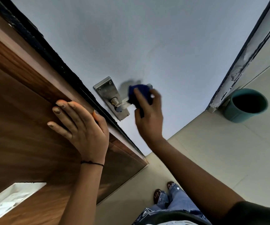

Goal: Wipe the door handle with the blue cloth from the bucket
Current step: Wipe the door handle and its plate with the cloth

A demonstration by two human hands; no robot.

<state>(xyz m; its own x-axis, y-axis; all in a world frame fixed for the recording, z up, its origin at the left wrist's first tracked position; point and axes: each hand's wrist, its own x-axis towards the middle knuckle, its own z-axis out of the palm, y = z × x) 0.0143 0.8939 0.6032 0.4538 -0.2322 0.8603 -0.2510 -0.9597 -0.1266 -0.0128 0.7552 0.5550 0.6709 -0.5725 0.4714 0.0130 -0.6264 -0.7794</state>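
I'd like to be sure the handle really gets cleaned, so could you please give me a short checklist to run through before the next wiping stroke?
1. Blue cloth in the right hand: ok, the fingers are closed around it.
2. Cloth on the door handle: ok, it wraps the lever's outer end.
3. Door steadied: ok, the left hand rests flat against the door's wooden edge.
4. Inner lever and metal backplate wiped: cannot tell, they are uncovered now.
5. Cloth damp enough: cannot tell.
6. Bucket within reach for a rinse: ok, it stands on the floor by the door frame.
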